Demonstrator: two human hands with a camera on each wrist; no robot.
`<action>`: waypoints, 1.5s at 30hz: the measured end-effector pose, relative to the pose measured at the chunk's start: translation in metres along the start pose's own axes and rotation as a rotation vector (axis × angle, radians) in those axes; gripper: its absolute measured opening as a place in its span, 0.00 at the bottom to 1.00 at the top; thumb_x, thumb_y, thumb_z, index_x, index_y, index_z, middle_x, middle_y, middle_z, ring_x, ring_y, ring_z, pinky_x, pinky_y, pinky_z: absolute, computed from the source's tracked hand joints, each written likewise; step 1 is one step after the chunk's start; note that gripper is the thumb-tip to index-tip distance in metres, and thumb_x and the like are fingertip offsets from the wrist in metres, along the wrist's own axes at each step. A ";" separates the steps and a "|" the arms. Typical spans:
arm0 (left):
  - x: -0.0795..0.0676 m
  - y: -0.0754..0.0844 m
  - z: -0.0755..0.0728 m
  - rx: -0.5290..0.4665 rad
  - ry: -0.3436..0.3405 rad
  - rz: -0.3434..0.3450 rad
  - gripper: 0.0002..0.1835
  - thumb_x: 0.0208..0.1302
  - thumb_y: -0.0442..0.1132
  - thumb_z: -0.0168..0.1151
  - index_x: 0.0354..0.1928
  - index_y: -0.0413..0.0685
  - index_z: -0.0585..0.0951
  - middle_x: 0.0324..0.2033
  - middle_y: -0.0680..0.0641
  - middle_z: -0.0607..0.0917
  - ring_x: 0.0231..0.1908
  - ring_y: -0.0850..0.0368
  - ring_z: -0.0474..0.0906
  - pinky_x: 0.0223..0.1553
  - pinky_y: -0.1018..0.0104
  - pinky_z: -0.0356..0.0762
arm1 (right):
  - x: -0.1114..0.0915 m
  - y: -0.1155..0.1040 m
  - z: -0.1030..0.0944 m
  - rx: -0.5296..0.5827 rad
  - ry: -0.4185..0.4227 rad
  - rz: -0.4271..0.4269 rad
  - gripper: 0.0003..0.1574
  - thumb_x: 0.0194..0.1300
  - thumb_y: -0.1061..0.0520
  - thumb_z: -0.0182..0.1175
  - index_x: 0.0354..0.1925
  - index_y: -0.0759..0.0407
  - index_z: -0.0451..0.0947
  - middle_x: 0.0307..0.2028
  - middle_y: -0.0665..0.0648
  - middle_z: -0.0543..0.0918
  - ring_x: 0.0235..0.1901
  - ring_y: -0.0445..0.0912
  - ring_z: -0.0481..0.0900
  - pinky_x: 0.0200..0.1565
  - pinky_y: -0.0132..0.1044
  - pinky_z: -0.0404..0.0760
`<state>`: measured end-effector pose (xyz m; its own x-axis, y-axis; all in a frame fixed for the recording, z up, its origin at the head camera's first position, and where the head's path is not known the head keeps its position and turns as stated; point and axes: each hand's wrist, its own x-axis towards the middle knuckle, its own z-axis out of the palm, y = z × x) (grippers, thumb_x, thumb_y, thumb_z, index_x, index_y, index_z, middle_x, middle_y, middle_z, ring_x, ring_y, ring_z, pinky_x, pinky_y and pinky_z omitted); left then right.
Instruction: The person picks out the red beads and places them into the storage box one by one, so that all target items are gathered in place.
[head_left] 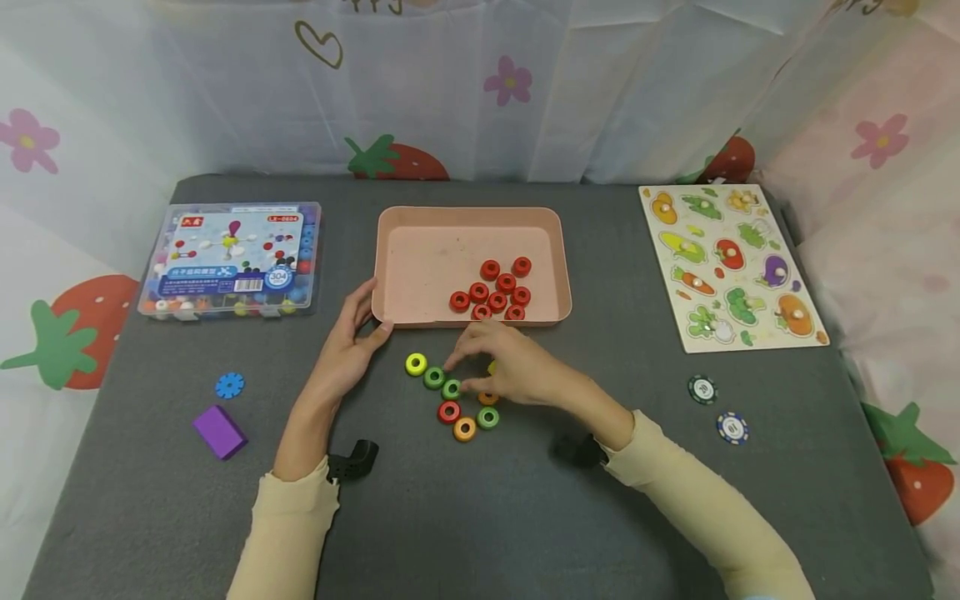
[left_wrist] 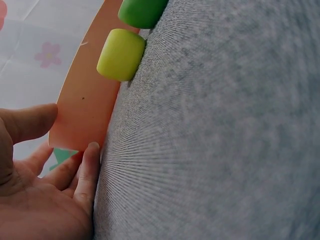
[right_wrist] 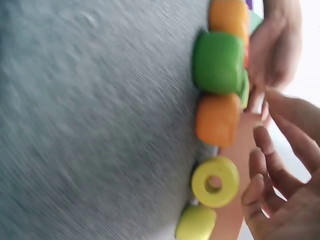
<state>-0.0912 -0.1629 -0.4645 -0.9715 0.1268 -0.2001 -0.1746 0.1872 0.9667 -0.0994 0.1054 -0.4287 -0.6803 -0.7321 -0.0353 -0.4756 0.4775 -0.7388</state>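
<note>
My left hand [head_left: 347, 350] rests at the near left corner of a pink tray [head_left: 420, 229], fingers along its side and thumb at the rim. Several red ring beads [head_left: 497, 302] lie in the tray's right half. In front of it, a loose group of beads sits on the cloth: yellow [head_left: 416, 364], green [head_left: 434, 377], red [head_left: 448, 412] and orange [head_left: 464, 428] among them. Over this group reaches my right hand [head_left: 506, 362], thumb and fingers apart near two green beads and nothing between them. That hand partly covers a yellow bead [head_left: 492, 367].
At the left stand a clear plastic box [head_left: 232, 262] of molecule parts, a blue disc [head_left: 229, 385] and a purple block [head_left: 220, 432]. A wooden vegetable puzzle [head_left: 731, 267] lies at the right, above a dark green chip [head_left: 702, 389] and a blue-and-white chip [head_left: 732, 427].
</note>
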 end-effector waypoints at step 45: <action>0.000 0.000 -0.001 -0.025 -0.010 -0.015 0.37 0.76 0.40 0.54 0.80 0.65 0.50 0.77 0.49 0.59 0.75 0.51 0.53 0.69 0.44 0.57 | 0.023 0.039 -0.046 0.078 0.366 0.225 0.18 0.57 0.61 0.75 0.47 0.60 0.85 0.37 0.56 0.84 0.36 0.50 0.79 0.40 0.41 0.77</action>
<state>-0.0916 -0.1641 -0.4645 -0.9673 0.1340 -0.2156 -0.1927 0.1651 0.9673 -0.1595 0.1292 -0.4272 -0.9217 -0.3869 0.0298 -0.2592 0.5567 -0.7892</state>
